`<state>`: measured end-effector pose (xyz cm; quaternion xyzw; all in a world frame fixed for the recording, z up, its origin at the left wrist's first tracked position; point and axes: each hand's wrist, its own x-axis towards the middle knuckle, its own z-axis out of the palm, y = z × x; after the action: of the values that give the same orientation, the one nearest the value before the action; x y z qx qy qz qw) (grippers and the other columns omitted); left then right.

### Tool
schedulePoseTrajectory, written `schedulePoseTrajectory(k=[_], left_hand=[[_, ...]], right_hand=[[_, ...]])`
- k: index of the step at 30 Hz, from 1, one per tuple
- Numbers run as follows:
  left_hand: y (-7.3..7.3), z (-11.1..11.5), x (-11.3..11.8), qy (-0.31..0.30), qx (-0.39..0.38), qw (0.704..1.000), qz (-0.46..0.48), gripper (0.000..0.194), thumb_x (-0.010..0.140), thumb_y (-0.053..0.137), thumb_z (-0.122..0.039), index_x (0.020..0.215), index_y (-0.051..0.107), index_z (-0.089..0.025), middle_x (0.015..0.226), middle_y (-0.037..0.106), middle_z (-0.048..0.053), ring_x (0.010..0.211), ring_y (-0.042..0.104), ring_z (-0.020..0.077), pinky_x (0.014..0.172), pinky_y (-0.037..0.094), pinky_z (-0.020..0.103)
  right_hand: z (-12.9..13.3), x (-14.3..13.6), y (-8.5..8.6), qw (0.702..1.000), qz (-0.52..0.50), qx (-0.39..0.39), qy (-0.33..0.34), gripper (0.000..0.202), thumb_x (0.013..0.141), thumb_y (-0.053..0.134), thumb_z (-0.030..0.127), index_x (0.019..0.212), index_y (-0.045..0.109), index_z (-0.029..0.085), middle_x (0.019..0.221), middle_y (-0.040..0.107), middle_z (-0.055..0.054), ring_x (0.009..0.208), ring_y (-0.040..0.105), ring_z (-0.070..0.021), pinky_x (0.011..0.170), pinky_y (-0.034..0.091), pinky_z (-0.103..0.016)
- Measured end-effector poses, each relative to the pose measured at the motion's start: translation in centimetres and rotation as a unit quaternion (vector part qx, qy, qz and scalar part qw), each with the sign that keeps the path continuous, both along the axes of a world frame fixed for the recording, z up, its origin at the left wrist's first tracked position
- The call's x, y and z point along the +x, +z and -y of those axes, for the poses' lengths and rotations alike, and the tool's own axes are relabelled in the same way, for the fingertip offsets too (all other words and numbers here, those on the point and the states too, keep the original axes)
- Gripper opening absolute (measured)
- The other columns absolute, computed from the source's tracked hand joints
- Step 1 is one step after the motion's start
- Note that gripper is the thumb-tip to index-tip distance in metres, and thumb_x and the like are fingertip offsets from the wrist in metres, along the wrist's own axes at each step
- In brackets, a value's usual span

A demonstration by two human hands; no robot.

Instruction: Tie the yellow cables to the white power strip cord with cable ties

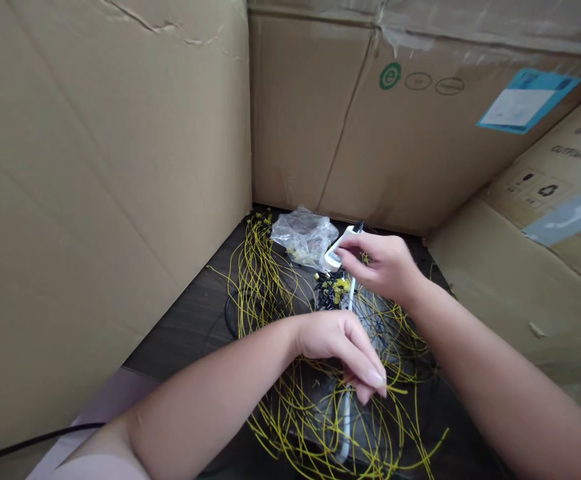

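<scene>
Thin yellow wires (290, 420) lie in a loose tangle beneath both hands. My left hand (343, 350) is closed above them, fingertips pinched together, and a yellow wire end comes out beside the fingertips. Farther back, my right hand (383, 263) has thumb and fingers drawn together at a white power strip (333, 259); what they pinch, if anything, is hidden. Just below that hand is a small pile of black and yellow connectors (331, 291). The strip's white cable (347, 420) runs toward me under the left hand.
A clear plastic bag (303, 235) lies behind the connectors. More yellow wires are bundled at the left on the dark surface (183, 340). Large cardboard boxes wall in the left (105, 167), back (310, 113) and right (525, 267). A black cable (35, 440) crosses the lower left.
</scene>
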<state>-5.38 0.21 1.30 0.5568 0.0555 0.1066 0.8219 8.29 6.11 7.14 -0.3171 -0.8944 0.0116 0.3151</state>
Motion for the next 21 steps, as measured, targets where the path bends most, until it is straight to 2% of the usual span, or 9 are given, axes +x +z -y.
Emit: schedulePoseTrajectory(k=[3, 6, 11, 15, 18, 21], left_hand=[[-0.3, -0.1, -0.1, 0.08, -0.072, 0.992, 0.067, 0.013, 0.064, 0.069, -0.024, 0.071, 0.072, -0.014, 0.057, 0.063, 0.004, 0.051, 0.056, 0.0137, 0.053, 0.041, 0.028], [-0.6, -0.2, -0.2, 0.167, -0.135, 0.968, 0.127, 0.011, 0.063, 0.067, -0.022, 0.068, 0.071, -0.014, 0.051, 0.059, 0.003, 0.047, 0.053, 0.0128, 0.048, 0.039, 0.027], [-0.7, -0.4, 0.3, 0.246, -0.138, 0.957, 0.072, 0.01, 0.068, 0.064, -0.019, 0.07, 0.07, -0.011, 0.051, 0.06, 0.003, 0.043, 0.052, 0.0106, 0.045, 0.04, 0.024], [-0.9, -0.4, 0.9, 0.285, -0.114, 0.952, 0.014, 0.011, 0.07, 0.063, -0.018, 0.07, 0.069, -0.008, 0.053, 0.06, 0.004, 0.041, 0.051, 0.0092, 0.042, 0.039, 0.023], [-0.9, -0.3, 1.2, 0.311, -0.112, 0.944, -0.019, 0.012, 0.071, 0.063, -0.018, 0.068, 0.068, -0.008, 0.05, 0.058, 0.003, 0.04, 0.049, 0.0084, 0.041, 0.038, 0.022], [-0.7, -0.1, 1.4, 0.33, -0.112, 0.936, -0.047, 0.012, 0.072, 0.063, -0.018, 0.067, 0.068, -0.008, 0.049, 0.057, 0.002, 0.041, 0.048, 0.0081, 0.041, 0.038, 0.021]], right_hand=[[3.1, 2.7, -0.3, 0.983, -0.136, -0.079, -0.092, 0.007, 0.076, 0.061, 0.026, 0.078, 0.062, 0.019, 0.068, 0.064, -0.002, 0.056, 0.057, -0.0127, 0.054, 0.046, -0.025], [5.9, 4.8, -1.3, 0.948, -0.218, -0.194, -0.13, 0.01, 0.075, 0.064, 0.028, 0.078, 0.063, 0.019, 0.062, 0.062, -0.001, 0.052, 0.055, -0.0125, 0.048, 0.045, -0.023], [7.9, 5.6, -3.1, 0.914, -0.254, -0.307, -0.076, 0.011, 0.075, 0.065, 0.027, 0.081, 0.065, 0.018, 0.071, 0.062, -0.003, 0.06, 0.057, -0.0134, 0.055, 0.048, -0.025], [7.9, 5.2, -4.6, 0.868, -0.321, -0.379, -0.007, 0.013, 0.077, 0.063, 0.027, 0.085, 0.066, 0.018, 0.075, 0.059, -0.002, 0.059, 0.057, -0.0119, 0.055, 0.048, -0.026], [7.9, 5.2, -5.4, 0.847, -0.354, -0.396, 0.013, 0.015, 0.079, 0.061, 0.025, 0.092, 0.066, 0.018, 0.076, 0.057, -0.001, 0.059, 0.057, -0.0109, 0.059, 0.049, -0.027], [8.0, 5.3, -5.7, 0.85, -0.355, -0.388, 0.021, 0.018, 0.082, 0.057, 0.024, 0.096, 0.067, 0.02, 0.077, 0.056, -0.002, 0.063, 0.056, -0.0111, 0.062, 0.049, -0.028]])
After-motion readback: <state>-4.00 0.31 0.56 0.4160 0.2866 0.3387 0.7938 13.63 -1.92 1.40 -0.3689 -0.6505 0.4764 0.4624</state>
